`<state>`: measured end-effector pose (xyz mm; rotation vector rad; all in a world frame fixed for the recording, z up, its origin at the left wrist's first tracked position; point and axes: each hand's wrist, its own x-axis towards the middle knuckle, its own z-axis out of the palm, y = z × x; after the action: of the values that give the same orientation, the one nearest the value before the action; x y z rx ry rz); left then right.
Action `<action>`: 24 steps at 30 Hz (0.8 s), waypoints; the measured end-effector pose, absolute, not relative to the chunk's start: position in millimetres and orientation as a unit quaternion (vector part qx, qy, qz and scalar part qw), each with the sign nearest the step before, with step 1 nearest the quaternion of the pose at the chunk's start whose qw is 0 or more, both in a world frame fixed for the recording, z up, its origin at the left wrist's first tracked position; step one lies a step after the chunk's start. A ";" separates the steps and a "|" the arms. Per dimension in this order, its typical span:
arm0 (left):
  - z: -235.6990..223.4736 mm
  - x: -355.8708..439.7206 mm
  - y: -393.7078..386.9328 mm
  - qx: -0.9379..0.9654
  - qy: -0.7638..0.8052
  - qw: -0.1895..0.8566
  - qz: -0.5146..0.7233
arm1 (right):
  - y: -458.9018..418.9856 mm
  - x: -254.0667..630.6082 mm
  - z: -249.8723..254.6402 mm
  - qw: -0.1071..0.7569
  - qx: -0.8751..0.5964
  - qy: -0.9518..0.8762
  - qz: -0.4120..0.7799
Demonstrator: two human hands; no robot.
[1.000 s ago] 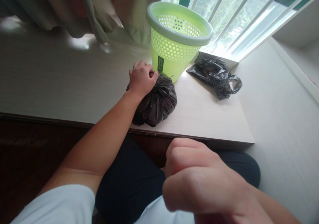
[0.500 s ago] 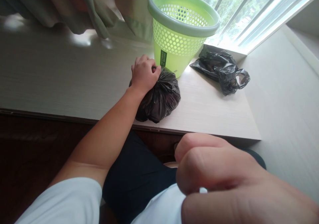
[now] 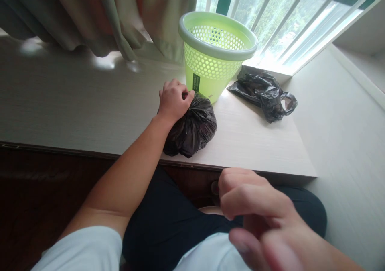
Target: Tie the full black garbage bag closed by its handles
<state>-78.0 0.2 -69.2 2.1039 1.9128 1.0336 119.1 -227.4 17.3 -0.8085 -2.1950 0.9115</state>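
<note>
My left hand (image 3: 174, 99) is closed round the gathered neck of a full black rubbish bag (image 3: 192, 128), which rests on the pale wooden ledge (image 3: 90, 102) near its front edge. Just behind the bag stands a lime-green perforated waste basket (image 3: 215, 54) with a grey rim; it looks empty. My right hand (image 3: 264, 219) hovers close to the camera over my lap, blurred, with its fingers loosely curled and nothing visible in them.
A second, crumpled black plastic bag (image 3: 264, 94) lies flat on the ledge to the right of the basket. Curtains (image 3: 105, 14) hang at the back left, a barred window (image 3: 285, 18) at the back right. A white wall (image 3: 345, 142) runs along the right.
My right hand has loosened from a tight fist into curled fingers and dropped lower in view. My left hand keeps its grip on the bag; the view shifted slightly.
</note>
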 end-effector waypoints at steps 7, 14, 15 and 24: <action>-52.8 -93.3 -12.0 0.801 0.510 0.099 0.300 | -225.8 148.7 -75.4 0.393 -0.234 -0.826 0.328; -52.2 -104.9 -15.0 0.859 0.449 0.120 0.214 | -263.8 185.7 -121.5 0.269 -0.399 -0.823 0.302; -53.0 -105.0 -14.8 0.861 0.447 0.119 0.210 | -265.6 192.0 -124.6 0.250 -0.422 -0.816 0.305; -48.7 -102.5 -14.4 0.847 0.444 0.068 0.284 | -288.1 247.9 -126.7 0.223 -0.556 -0.745 0.293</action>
<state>-102.5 -14.4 -48.7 2.5512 1.3369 0.8555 247.9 -288.1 -126.7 -1.5362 -2.0579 0.8102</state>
